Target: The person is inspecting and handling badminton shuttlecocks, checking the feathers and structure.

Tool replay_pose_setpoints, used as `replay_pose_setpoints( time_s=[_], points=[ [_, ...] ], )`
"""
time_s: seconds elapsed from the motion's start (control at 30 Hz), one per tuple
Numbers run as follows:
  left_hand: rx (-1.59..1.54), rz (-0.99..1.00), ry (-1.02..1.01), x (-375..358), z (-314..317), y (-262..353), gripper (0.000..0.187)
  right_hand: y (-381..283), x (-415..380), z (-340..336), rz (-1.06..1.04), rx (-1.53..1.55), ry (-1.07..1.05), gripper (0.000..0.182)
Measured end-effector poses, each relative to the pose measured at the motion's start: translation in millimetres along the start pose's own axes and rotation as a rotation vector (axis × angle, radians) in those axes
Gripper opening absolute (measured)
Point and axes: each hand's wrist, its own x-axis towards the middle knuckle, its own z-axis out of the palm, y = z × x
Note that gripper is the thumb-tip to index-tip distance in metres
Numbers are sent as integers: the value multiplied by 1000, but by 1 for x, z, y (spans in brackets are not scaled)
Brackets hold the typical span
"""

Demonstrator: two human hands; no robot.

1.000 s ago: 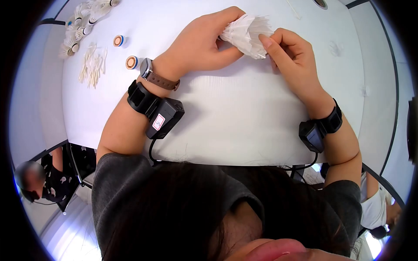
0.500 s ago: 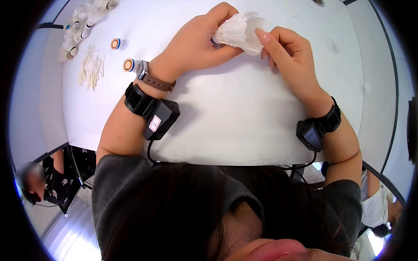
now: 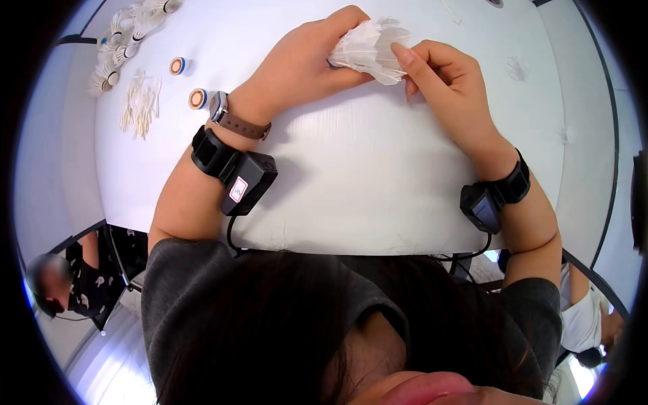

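A white feather shuttlecock [image 3: 366, 51] lies on its side in the air near the far part of the table, its open skirt turned to the right. My left hand [image 3: 312, 66] is closed around its narrow end, hiding most of the cork. At the skirt's rim, the thumb and fingers of my right hand [image 3: 447, 79] pinch the feather edge. What else might sit between those fingertips is hidden.
Several shuttlecocks [image 3: 123, 52] are grouped at the far left. Near them lie a pile of thin white sticks [image 3: 140, 106] and two round cork pieces, one farther [image 3: 177, 66] and one nearer [image 3: 198, 98]. Clear bits [image 3: 517, 68] rest at right. Other people sit beyond the panels.
The shuttlecock has turned slightly between my hands, so its opening shows less. My right thumb has shifted a little leftward along the rim.
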Motion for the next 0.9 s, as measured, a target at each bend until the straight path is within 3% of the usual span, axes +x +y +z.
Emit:
replay_pose_setpoints(
  time_s=[0.2,0.37,0.9],
  points=[
    [14,-71,-30,0,-1,4,37,0,-1,1,-9,-7,15,33],
    [8,-9,-27,1,0,3,32,-9,-1,-3,58,-25,57,34],
    [-84,34,-37,1,-3,3,28,-12,1,-2,123,64,-75,25]
  ],
)
